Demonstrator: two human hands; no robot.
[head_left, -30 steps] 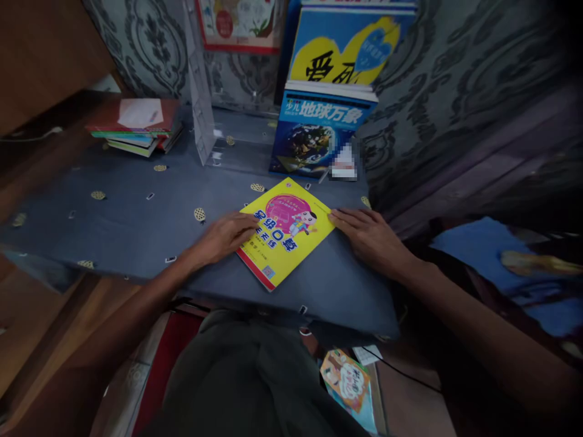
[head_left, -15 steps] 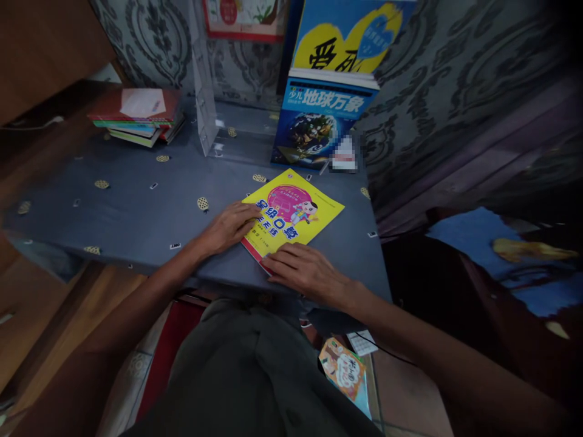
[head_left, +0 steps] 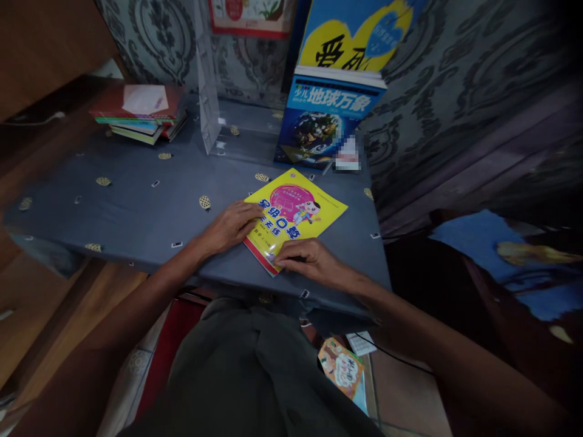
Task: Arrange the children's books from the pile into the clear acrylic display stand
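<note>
One yellow book (head_left: 298, 194), flat on the table (head_left: 136, 203), near corner at your right hand (head_left: 308, 257), whose fingers now curl together rather than lie flat, apparently making that corner the working spot, pinch uncertain; your left hand (head_left: 234, 224) rests across the book's left edge, clamped or not unclear.

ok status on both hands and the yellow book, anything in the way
Left hand on left side of yellow book. Right hand at its near corner, grip unclear. Book lying cover up. Blue book upright just beyond, seemingly not blocking.
</note>
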